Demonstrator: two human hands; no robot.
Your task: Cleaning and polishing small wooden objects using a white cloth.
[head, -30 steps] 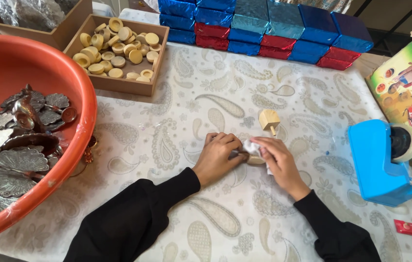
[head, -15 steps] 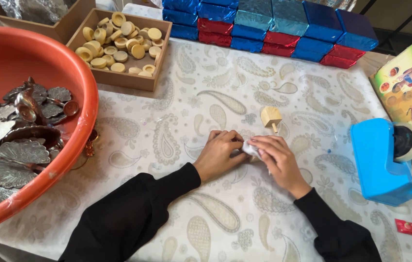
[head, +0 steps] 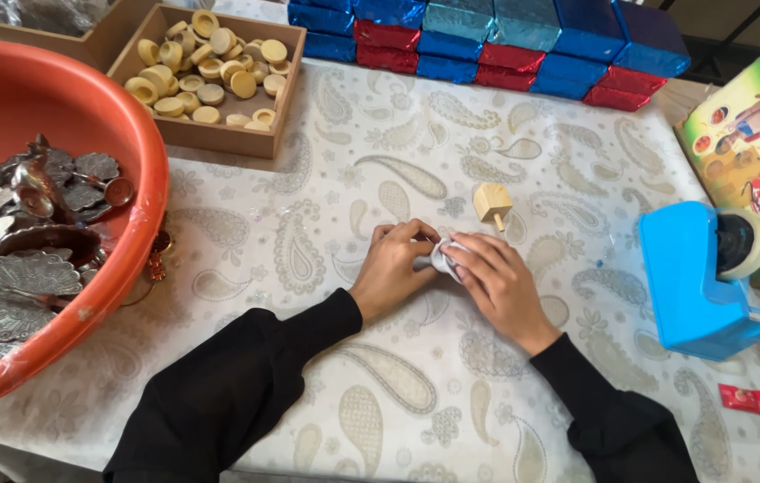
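My left hand (head: 395,266) and my right hand (head: 498,283) meet at the middle of the table, both closed on a small white-wrapped piece (head: 444,257) pressed between the fingertips. What is inside the white wrap is hidden. Just beyond the hands a light wooden piece with a short peg (head: 492,205) lies on the paisley tablecloth (head: 326,179), apart from both hands. Black sleeves cover both forearms.
An orange basin (head: 84,98) of silver metal ornaments fills the left. A wooden tray (head: 219,141) of round wooden discs sits far left. Shiny blue and red wrapped boxes (head: 496,36) line the far edge. A blue tape dispenser (head: 706,282) and a green printed carton (head: 747,134) stand right.
Both hands stay together on the white-wrapped piece, the fingers shifting a little over it. The view has drifted slightly; the wooden peg piece has not moved.
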